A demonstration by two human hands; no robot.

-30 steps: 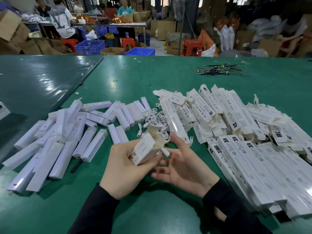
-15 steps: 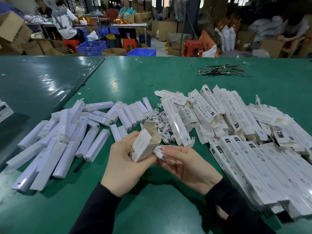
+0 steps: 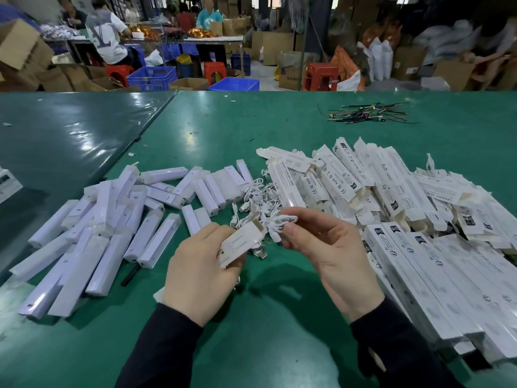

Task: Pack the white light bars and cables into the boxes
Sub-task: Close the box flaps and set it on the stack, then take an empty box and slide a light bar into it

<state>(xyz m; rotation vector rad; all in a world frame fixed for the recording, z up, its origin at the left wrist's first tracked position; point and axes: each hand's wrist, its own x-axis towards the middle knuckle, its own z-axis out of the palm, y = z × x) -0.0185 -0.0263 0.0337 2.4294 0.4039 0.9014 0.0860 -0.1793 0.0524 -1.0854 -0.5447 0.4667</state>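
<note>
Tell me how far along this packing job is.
Done, it seems: a stack of closed boxes lies at the right. In hand: the left hand grips an open box while the right hand pinches a white cable at its mouth. Left: many loose light bars, a cable pile and open boxes farther back.

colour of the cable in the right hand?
White: the coiled cable pinched by the right hand, clearest in the head view.
</note>
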